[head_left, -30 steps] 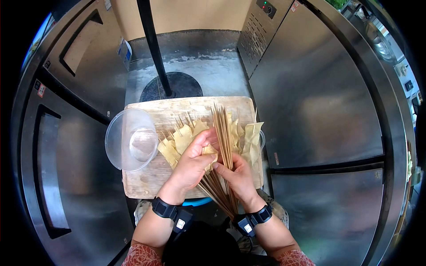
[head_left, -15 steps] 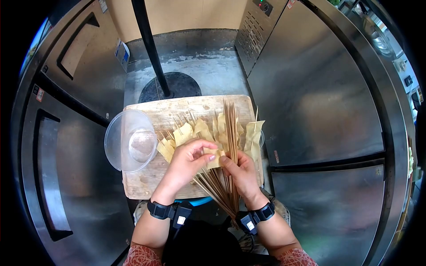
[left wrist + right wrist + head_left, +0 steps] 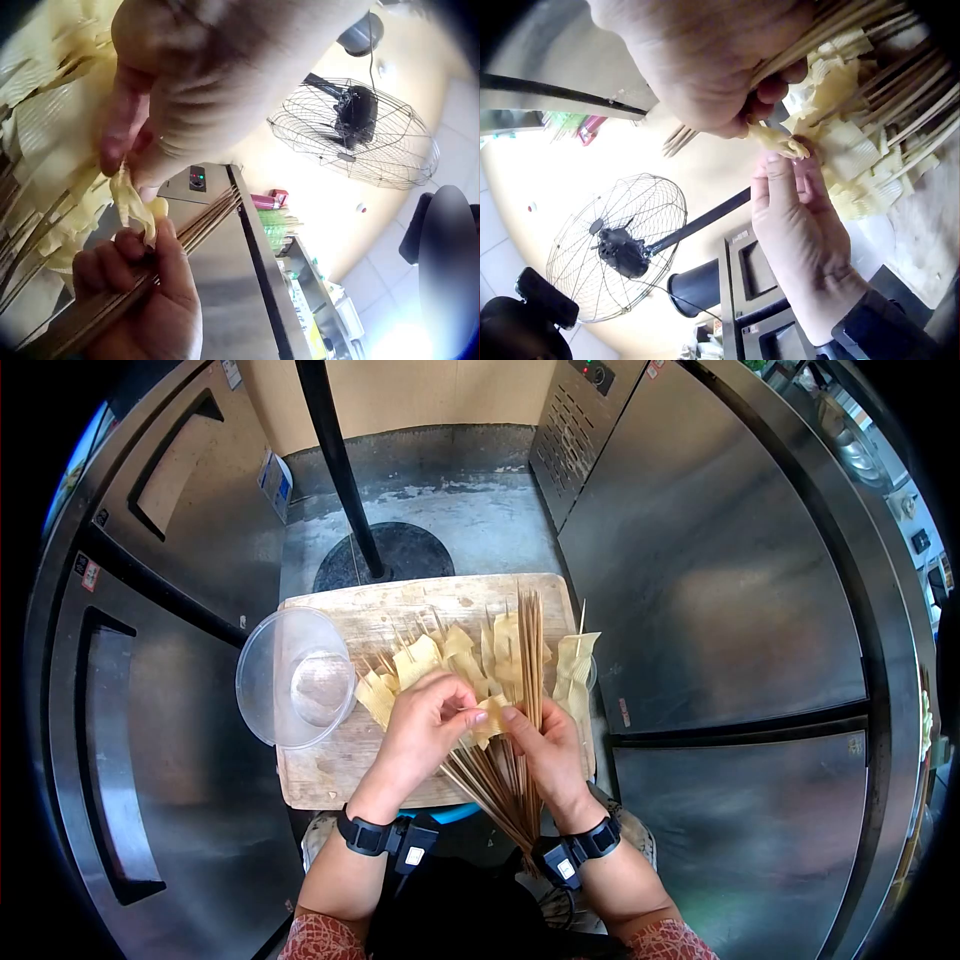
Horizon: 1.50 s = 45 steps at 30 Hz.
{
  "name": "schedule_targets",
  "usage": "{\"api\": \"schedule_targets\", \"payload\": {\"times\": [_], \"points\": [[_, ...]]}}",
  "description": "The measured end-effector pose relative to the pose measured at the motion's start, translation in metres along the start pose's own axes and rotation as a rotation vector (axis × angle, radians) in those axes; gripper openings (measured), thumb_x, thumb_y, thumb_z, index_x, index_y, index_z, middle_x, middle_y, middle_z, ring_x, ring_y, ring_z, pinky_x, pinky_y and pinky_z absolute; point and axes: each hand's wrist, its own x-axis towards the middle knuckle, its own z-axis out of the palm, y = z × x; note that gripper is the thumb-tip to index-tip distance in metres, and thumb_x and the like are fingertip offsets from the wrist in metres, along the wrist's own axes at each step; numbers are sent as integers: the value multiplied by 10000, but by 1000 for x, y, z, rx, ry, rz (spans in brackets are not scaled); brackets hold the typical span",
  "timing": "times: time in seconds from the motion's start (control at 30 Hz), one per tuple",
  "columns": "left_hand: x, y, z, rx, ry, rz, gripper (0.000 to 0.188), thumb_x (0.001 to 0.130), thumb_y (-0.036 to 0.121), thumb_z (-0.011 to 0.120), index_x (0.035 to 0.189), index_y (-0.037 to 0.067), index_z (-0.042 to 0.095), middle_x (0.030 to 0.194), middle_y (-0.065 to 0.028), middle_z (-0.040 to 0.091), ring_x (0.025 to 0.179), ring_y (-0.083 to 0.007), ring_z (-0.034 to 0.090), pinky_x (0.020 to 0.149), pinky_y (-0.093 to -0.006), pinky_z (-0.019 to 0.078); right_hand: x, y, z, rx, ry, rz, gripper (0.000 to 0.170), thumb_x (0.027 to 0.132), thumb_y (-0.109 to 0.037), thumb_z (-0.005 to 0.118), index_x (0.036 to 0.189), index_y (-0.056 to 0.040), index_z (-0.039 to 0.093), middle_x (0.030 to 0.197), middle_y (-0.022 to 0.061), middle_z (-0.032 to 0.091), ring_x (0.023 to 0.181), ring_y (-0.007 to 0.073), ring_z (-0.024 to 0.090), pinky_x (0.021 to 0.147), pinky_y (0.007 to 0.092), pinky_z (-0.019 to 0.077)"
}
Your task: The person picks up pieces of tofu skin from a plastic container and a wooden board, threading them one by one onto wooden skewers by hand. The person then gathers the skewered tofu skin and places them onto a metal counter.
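Observation:
Between the two hands is a small folded piece of pale yellow sheet (image 3: 490,720). The left hand (image 3: 425,725) pinches its left end between thumb and fingers. My right hand (image 3: 545,750) pinches the other end, with a bundle of thin wooden sticks (image 3: 531,645) held upright in the same hand. In the left wrist view the sheet (image 3: 131,202) looks gathered and bent between the fingertips. Several skewered yellow sheets (image 3: 418,660) lie behind the hands on a wooden board (image 3: 335,775), their sticks fanning toward the body.
A clear round plastic tub (image 3: 262,680) stands at the board's left edge. Beyond the board a black pole rises from a round base (image 3: 410,550). Steel cabinets (image 3: 710,580) stand on both sides. The wrist views show a wire fan (image 3: 356,131).
The piece of sheet has moved slightly right and up and is now stretched between both hands. The stick bundle in the right hand has shifted right and stands more upright.

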Motion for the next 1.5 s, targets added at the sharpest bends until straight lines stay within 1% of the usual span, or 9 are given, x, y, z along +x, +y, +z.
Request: {"api": "schedule_targets", "payload": {"times": [0.13, 0.23, 0.33, 0.47, 0.6, 0.7, 0.77, 1.2, 1.5], "points": [[0, 3, -8, 77, -18, 77, 123, 796, -28, 644, 814, 27, 536, 801, 8, 563, 690, -62, 554, 603, -184, 468, 1, -1, -1, -39, 12, -1, 98, 875, -148, 626, 873, -63, 577, 691, -54, 529, 582, 20, 447, 508, 173, 356], [-1, 3, -8, -575, -130, -280, 118, 825, 31, 640, 860, 46, 528, 760, -8, 568, 701, -115, 596, 620, -208, 492, -1, -6, 1, -14, -9, 6, 99, 871, -145, 625, 878, -59, 577, 700, -53, 526, 602, 23, 447, 536, 170, 355], [1, 7, -13, -1116, -63, -410, 103, 855, 8, 594, 909, 52, 518, 819, -26, 591, 768, -132, 613, 680, -220, 521, -2, -12, 6, 63, -35, 18, 93, 868, -143, 616, 879, -60, 575, 686, -50, 511, 608, 31, 439, 567, 169, 350], [6, -6, -18, -1621, 103, -375, 163, 854, -51, 547, 989, 40, 554, 947, -76, 604, 903, -175, 608, 818, -264, 533, -1, -6, 1, 125, -70, 65, 83, 861, -134, 609, 895, -63, 582, 695, -44, 515, 634, 40, 452, 594, 177, 357], [9, -10, -16, -1611, 226, -367, 165, 848, -22, 572, 998, 48, 579, 938, -67, 616, 929, -196, 603, 840, -300, 522, -3, -11, 8, 150, -67, 104, 80, 857, -132, 615, 884, -61, 590, 715, -39, 540, 634, 46, 467, 590, 178, 364], [13, -6, -16, -1473, 277, -374, 132, 850, 31, 595, 977, 67, 592, 918, -53, 620, 944, -192, 591, 826, -298, 506, -2, -9, 6, 196, -129, 116, 145, 863, -71, 612, 998, -17, 604, 915, 11, 636, 796, 50, 561, 723, 201, 452], [15, -7, -13, -1312, 282, -293, 110, 861, 85, 602, 970, 80, 589, 900, -46, 613, 959, -178, 575, 806, -278, 490, -1, -5, 7, 164, -125, 107, 141, 844, -57, 638, 978, -19, 615, 883, 0, 635, 768, 49, 560, 706, 198, 456], [18, -7, -27, -1341, 404, -346, 143, 865, 135, 623, 979, 58, 583, 836, -52, 623, 802, -152, 599, 658, -221, 471, 2, 4, 22, -141, -204, -60, 117, 815, -50, 675, 886, -50, 583, 760, -42, 570, 648, 30, 502, 580, 164, 393], [22, 3, -34, -1097, 569, -275, 161, 856, 93, 630, 1002, 54, 576, 870, -25, 623, 795, -103, 593, 693, -241, 495, 3, 6, 22, -124, -278, 59, 117, 790, -16, 689, 868, -44, 607, 751, -18, 606, 650, 40, 534, 591, 166, 419]]}}
